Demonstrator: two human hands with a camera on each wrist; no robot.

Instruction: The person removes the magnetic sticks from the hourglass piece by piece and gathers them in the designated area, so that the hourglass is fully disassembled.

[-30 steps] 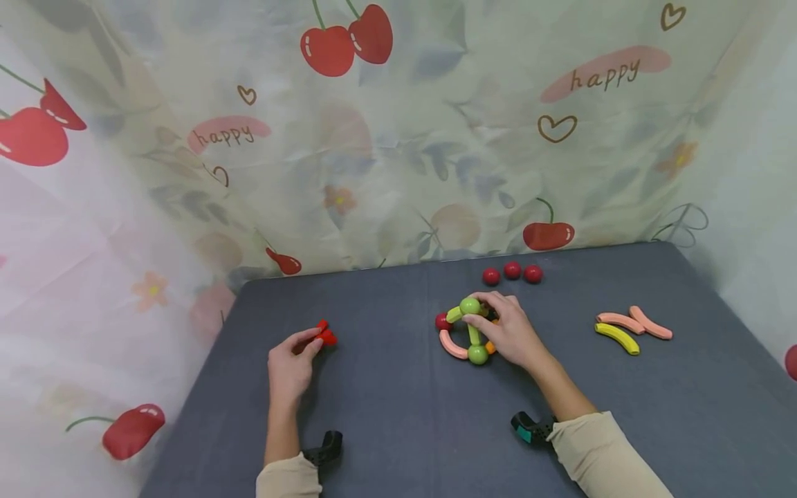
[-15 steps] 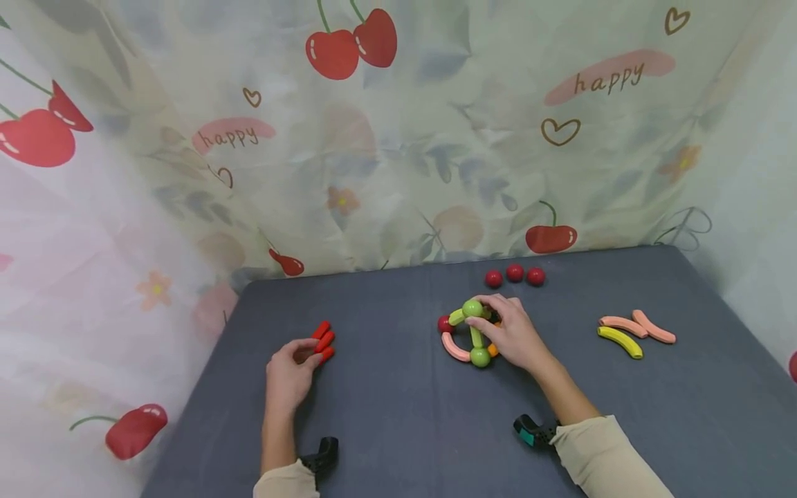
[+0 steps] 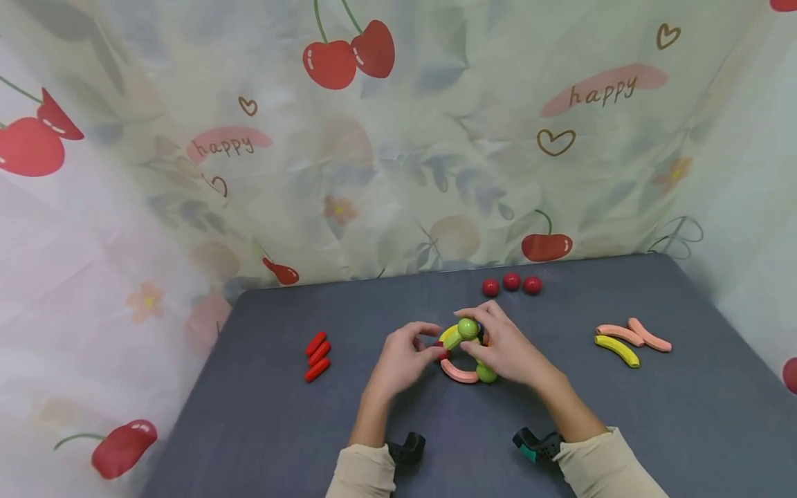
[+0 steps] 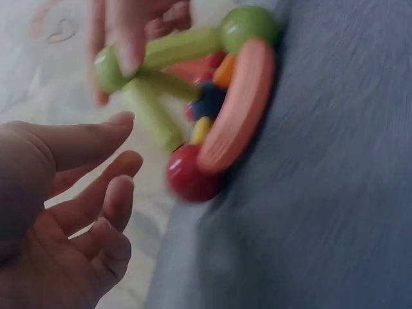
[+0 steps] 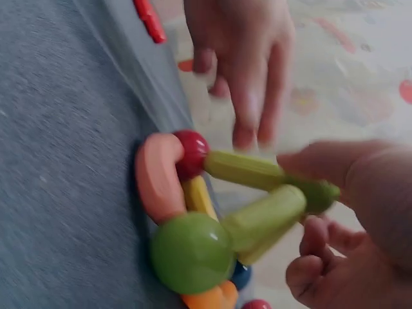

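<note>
A ball-and-stick structure stands on the table. In the head view its upper green ball (image 3: 468, 328) is pinched between the thumb and fingers of my right hand (image 3: 513, 346). Light green sticks slant down from that ball; a pink curved stick (image 3: 459, 375) lies at the base. The right wrist view shows my right thumb across the upper ball (image 5: 315, 193). My left hand (image 3: 401, 360) is beside the structure's left side. In the left wrist view its relaxed fingers are empty, with a gap between my hand (image 4: 71, 199) and the red ball (image 4: 193, 174).
Three red sticks (image 3: 319, 354) lie on the left of the dark table (image 3: 261, 429). Three dark red balls (image 3: 511, 281) sit by its back edge. Two pink sticks (image 3: 649, 335) and a yellow one (image 3: 617, 351) lie at the right. A patterned cloth (image 3: 398, 194) hangs behind.
My left hand has let go of the red sticks and moved right to the structure. The red sticks are now spread side by side. The structure has tilted slightly under my right hand.
</note>
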